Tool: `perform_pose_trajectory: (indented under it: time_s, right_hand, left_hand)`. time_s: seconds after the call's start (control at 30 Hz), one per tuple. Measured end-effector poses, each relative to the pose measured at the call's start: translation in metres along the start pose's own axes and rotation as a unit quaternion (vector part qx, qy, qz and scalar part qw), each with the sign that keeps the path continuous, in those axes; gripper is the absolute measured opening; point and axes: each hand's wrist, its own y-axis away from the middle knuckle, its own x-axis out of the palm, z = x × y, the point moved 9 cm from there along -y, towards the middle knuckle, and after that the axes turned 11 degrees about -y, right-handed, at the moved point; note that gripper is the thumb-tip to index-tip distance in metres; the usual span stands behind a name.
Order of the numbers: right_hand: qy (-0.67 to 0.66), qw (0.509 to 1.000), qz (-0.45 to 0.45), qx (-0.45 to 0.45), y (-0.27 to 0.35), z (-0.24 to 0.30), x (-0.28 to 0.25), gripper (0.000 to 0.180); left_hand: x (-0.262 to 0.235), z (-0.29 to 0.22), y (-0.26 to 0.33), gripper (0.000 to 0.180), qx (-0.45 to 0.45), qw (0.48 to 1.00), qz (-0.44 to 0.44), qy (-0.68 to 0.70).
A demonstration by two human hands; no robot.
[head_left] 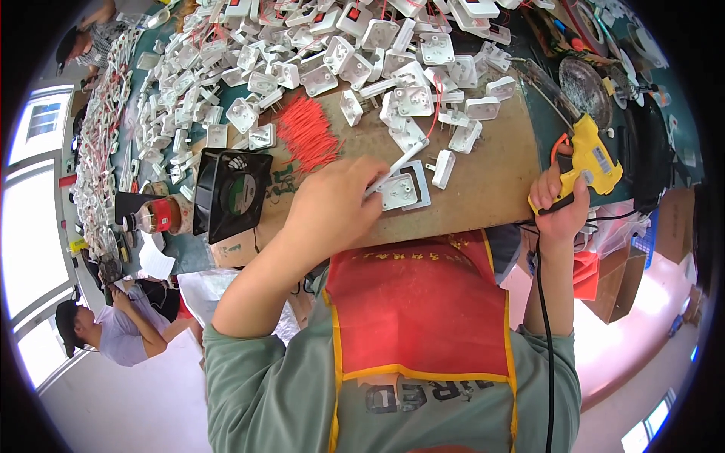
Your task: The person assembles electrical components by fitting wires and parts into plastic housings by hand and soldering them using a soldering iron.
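Observation:
My left hand point(336, 200) is closed around a slim light-grey stick-like tool point(399, 161), probably tweezers. Its tip reaches the lower end of a red wire point(436, 113) near a white plug housing point(408, 134). Just below the tool, an open white plug housing point(398, 193) sits at a flat grey frame point(423, 185) on the brown board. On the right, my right hand point(559, 196) grips a yellow soldering gun point(595, 158) by its handle. The gun's thin metal rods point(550, 102) point up and left, away from the housing at my left hand.
Many white plug housings point(355, 68) pile across the back of the board point(483, 189). A bundle of short red wires point(306, 132) lies beside a black fan point(232, 192) and a bottle point(155, 217). A round metal dish point(585, 83) stands back right. Another person point(124, 325) is at left.

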Motion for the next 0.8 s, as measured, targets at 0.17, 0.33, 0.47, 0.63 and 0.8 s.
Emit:
perform_pose_trajectory:
  time_s: [0.17,0.33,0.47,0.63,0.8]
  right_hand:
    - [-0.001,1.0,0.008,0.005,-0.001,0.0,0.0,0.062]
    - [-0.003,1.0,0.007,0.005,0.0,0.001,0.002,0.061]
    - [-0.011,1.0,0.015,-0.006,-0.002,0.001,0.001,0.057]
    - [-0.022,0.999,0.043,-0.008,0.0,0.001,0.008,0.056]
    - [-0.024,0.998,0.059,-0.003,-0.002,0.001,0.008,0.056]
  left_hand:
    - [-0.003,0.021,0.009,0.031,-0.149,0.975,0.055,0.158]
    - [-0.007,0.047,0.022,0.029,-0.186,0.9,-0.077,0.387]
    - [-0.001,0.049,0.019,0.03,-0.18,0.897,-0.078,0.396]
    - [-0.003,0.045,0.016,0.029,-0.213,0.927,-0.042,0.307]
    - [-0.01,0.04,0.022,0.024,-0.205,0.932,-0.112,0.278]
